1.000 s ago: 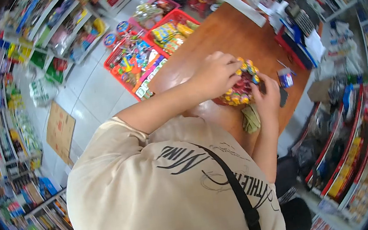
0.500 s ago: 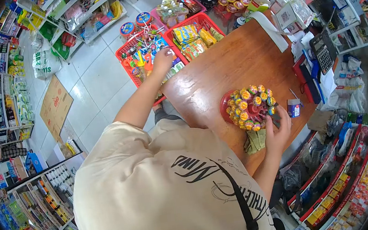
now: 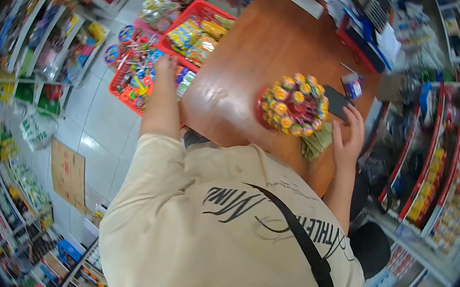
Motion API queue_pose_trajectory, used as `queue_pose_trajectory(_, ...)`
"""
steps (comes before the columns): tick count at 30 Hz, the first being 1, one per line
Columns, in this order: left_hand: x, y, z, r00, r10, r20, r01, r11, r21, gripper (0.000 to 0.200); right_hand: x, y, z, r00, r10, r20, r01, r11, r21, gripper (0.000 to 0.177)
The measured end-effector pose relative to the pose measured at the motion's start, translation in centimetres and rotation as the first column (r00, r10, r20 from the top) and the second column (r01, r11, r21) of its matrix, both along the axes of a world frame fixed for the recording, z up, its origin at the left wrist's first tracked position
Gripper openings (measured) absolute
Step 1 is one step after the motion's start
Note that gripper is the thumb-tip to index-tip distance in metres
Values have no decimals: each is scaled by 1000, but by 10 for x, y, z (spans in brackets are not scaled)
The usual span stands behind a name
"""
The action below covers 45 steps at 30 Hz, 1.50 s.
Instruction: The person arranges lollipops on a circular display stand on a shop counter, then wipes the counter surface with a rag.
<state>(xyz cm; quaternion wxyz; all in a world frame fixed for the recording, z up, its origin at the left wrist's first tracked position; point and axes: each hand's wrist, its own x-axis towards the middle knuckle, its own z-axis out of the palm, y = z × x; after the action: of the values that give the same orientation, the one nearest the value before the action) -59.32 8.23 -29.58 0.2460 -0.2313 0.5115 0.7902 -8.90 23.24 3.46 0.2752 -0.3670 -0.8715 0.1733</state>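
My left hand [image 3: 165,66] reaches over a red basket [image 3: 132,104] of lollipops and small colourful sweets [image 3: 138,74]; its fingers are blurred. At the right side of the wooden table, my right hand [image 3: 349,133] is open, fingers apart. Its fingertips are right at the near end of a dark flat phone-like object [image 3: 337,101]. Beside that stands a round red lollipop stand [image 3: 261,108] full of lollipops in yellow wrappers [image 3: 298,97]. A folded green cloth [image 3: 317,142] lies between the stand and my right hand.
The wooden table [image 3: 223,87] carries a small blue box [image 3: 352,87] and a calculator [image 3: 369,5] by papers. A second red basket [image 3: 204,9] holds snack packets. Shelves of goods [image 3: 424,160] stand close on the right. Flattened cardboard [image 3: 68,173] lies on the tiled floor.
The view has shifted and turned. My right hand has moved off the lollipop stand's side toward the table edge, and the dark flat object now shows. My left hand stays over the sweets basket.
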Motion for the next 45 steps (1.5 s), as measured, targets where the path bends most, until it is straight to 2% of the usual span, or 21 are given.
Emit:
queue_pose_trajectory(2,-4,0,7,1000,-22,7,23,989,-148,2,2,-3,1,1000,-24,0,24,1000,-11,32)
queue_pose_trajectory(5,10,-15,50,921,-331,-208,291,936,-198,5,4,-4,1,1000,-9,-30,11,999,53,30)
queue_pose_trajectory(8,91,8,164,870,-204,-449,153,977,-148,15,2,-7,5,996,-28,-80,26,999,-24,30)
queue_pose_trajectory(11,155,14,233,734,-363,-574,358,925,-127,26,-6,-11,13,991,82,-101,-85,996,-30,29)
queue_pose_trajectory(15,225,14,301,425,-598,-680,712,684,-157,44,-24,-13,19,965,255,-67,-251,966,65,32)
queue_pose_trajectory(18,258,12,327,474,-669,-572,861,487,144,45,-31,-13,18,969,240,68,-240,971,-4,31)
queue_pose_trajectory(21,271,13,345,408,-716,-567,909,376,179,46,-34,-10,21,958,285,37,-286,957,39,27)
queue_pose_trajectory(22,275,13,345,381,-691,-614,910,397,118,43,-32,-12,22,953,303,27,-304,951,51,26)
queue_pose_trajectory(24,282,14,342,318,-636,-703,896,445,4,38,-30,-15,28,952,278,-131,-270,960,74,22)
queue_pose_trajectory(25,282,17,341,213,-629,-748,880,457,-133,31,-28,-16,32,942,267,-205,-255,963,84,21)
queue_pose_trajectory(27,281,23,339,-7,-618,-786,784,485,-388,16,-18,-19,37,893,191,-407,-274,950,-153,20)
queue_pose_trajectory(29,287,28,347,-167,-575,-801,652,545,-527,11,-9,-19,43,835,146,-531,-355,880,-317,20)
queue_pose_trajectory(30,291,30,351,-248,-558,-792,574,574,-584,8,-12,-21,51,846,209,-490,-354,908,-224,19)
queue_pose_trajectory(32,298,34,352,-321,-513,-796,567,569,-596,10,-25,-28,68,864,324,-386,-362,932,-29,19)
queue_pose_trajectory(36,300,43,350,-443,-491,-750,515,546,-661,15,-34,-31,72,930,313,-190,-327,944,-46,25)
queue_pose_trajectory(39,292,48,350,-504,-412,-759,489,588,-644,24,-36,-26,63,952,285,-116,-290,956,-33,28)
queue_pose_trajectory(42,273,43,359,-240,-573,-784,451,649,-612,30,-38,-23,52,965,261,-23,-262,965,-28,28)
queue_pose_trajectory(45,241,37,351,-26,-689,-724,383,662,-644,31,-42,-19,40,960,266,82,-263,964,-52,27)
